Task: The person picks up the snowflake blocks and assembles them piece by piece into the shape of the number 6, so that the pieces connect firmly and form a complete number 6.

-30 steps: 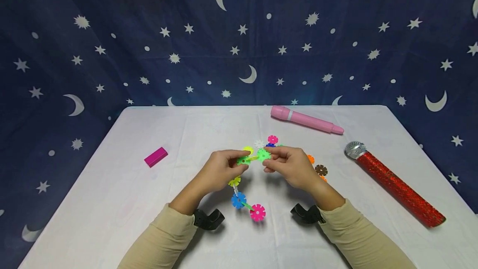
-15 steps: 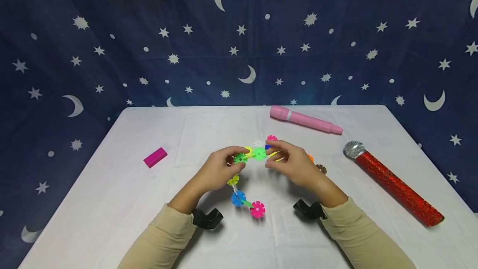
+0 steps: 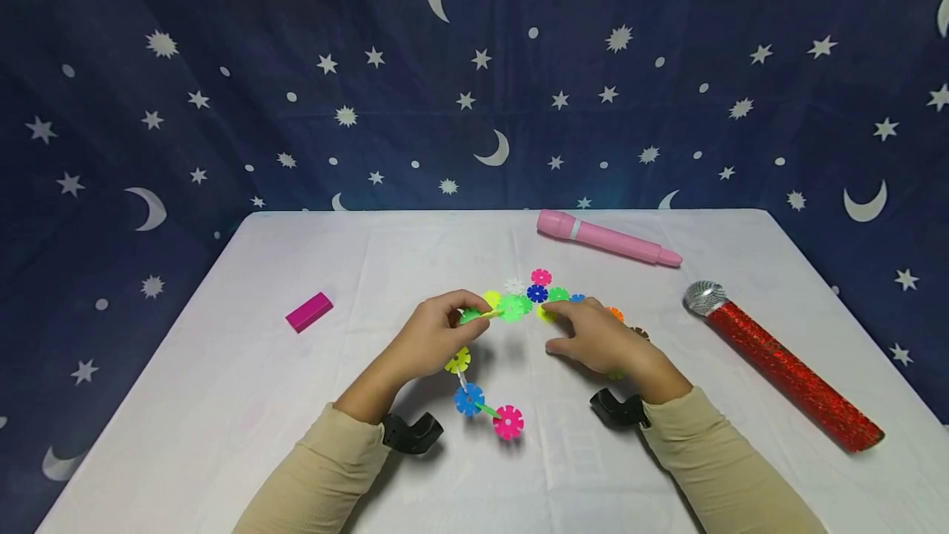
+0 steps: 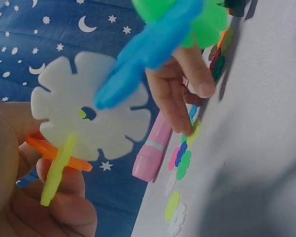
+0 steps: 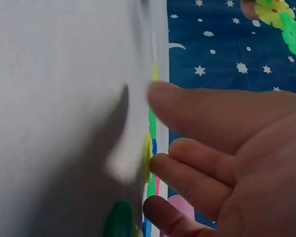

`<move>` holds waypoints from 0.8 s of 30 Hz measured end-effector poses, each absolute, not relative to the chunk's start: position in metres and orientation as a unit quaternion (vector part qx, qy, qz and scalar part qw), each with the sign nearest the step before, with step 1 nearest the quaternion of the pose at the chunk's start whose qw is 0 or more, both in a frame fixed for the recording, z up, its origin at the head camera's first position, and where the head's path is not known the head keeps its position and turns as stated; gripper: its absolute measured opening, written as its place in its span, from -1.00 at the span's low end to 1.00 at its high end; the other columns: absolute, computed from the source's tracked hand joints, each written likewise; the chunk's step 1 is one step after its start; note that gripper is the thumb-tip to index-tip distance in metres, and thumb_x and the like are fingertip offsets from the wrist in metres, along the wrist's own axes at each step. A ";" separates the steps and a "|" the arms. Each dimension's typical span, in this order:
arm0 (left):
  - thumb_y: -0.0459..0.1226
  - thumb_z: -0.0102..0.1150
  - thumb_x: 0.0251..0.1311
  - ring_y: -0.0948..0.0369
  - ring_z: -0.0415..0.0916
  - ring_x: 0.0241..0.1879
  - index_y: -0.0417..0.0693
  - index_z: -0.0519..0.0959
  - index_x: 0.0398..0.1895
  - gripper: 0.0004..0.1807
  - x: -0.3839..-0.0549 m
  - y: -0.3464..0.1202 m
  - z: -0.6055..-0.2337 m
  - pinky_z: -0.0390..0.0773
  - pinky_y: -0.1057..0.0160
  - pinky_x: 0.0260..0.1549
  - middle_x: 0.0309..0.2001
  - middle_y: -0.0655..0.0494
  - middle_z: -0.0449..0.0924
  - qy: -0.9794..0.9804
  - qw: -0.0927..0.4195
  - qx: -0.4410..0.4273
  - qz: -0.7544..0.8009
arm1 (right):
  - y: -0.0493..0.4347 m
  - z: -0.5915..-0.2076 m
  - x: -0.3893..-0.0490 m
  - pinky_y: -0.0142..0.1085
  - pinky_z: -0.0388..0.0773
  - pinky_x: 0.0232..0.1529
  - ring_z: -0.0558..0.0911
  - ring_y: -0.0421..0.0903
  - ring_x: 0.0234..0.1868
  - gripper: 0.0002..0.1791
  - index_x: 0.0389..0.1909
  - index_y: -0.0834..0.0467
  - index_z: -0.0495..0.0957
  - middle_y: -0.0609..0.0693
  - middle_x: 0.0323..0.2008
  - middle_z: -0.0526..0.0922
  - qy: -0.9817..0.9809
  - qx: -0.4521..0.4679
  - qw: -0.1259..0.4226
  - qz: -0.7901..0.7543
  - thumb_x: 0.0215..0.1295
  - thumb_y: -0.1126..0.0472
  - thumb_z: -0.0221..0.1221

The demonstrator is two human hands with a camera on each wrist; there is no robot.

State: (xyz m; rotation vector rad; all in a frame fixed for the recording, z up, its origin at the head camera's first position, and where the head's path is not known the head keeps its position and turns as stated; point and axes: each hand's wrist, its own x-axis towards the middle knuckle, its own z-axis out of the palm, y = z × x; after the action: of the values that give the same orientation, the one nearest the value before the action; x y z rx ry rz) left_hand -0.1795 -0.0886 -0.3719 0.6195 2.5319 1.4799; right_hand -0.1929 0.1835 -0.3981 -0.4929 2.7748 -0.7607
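My left hand (image 3: 437, 334) holds up a chain of interlocking notched plastic discs, pinched between thumb and fingers. A bright green disc (image 3: 515, 307) forms the end toward the right hand. The rest hangs below the hand through a blue disc (image 3: 469, 400) to a pink disc (image 3: 507, 423). In the left wrist view, a white disc (image 4: 71, 103) of the chain shows close up. My right hand (image 3: 593, 336) is low over the table, thumb and fingers apart. Its fingertips are right at a loose yellow disc (image 5: 147, 158), which lies flat in the right wrist view.
Loose discs, among them a dark blue disc (image 3: 537, 293) and a white disc (image 3: 515, 286), lie beyond the hands. A pink marker-shaped stick (image 3: 615, 241) lies behind. To the right is a red glittery microphone (image 3: 793, 373); at left, a magenta block (image 3: 310, 312).
My right hand has let go of the green disc at the chain's end and moved right and down to the loose discs. The left hand keeps the chain nearly in place.
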 end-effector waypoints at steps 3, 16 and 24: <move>-0.29 0.25 0.32 0.22 0.32 -0.54 -0.06 0.66 -0.07 -0.84 -0.179 -0.088 -0.371 0.38 0.28 -0.55 -0.50 0.19 0.48 0.843 0.058 0.210 0.492 | 0.183 -0.397 -0.191 0.04 0.43 0.13 0.41 0.14 0.13 -0.44 0.28 0.19 0.52 0.13 0.16 0.58 0.945 -0.177 0.117 -0.248 0.28 0.11 0.32; -0.31 0.21 0.34 0.18 0.60 -0.30 -0.09 0.58 0.02 -0.78 -0.175 -0.084 -0.371 0.56 0.25 -0.38 -0.08 0.10 0.63 0.826 0.053 0.207 0.521 | 0.173 -0.404 -0.190 0.10 0.38 0.20 0.45 0.20 0.16 -0.59 0.16 0.23 0.60 0.11 0.10 0.63 0.955 -0.171 0.079 -0.229 0.28 0.30 0.27; -0.37 0.11 0.34 0.26 0.64 -0.33 -0.06 0.41 0.38 -0.47 -0.175 -0.083 -0.370 0.56 0.26 -0.41 0.03 -0.01 0.63 0.825 0.055 0.218 0.519 | 0.173 -0.402 -0.191 -0.11 0.53 -0.05 0.54 -0.01 -0.16 -0.75 -0.05 0.24 0.65 -0.01 -0.26 0.60 0.940 -0.168 0.063 -0.291 0.23 0.40 0.28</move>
State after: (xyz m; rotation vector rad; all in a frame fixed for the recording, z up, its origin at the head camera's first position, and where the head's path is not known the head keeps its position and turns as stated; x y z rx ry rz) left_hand -0.1752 -0.0828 -0.3704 0.6610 2.5047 1.5750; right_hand -0.1905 0.1729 -0.4017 -0.5080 2.8391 -0.8804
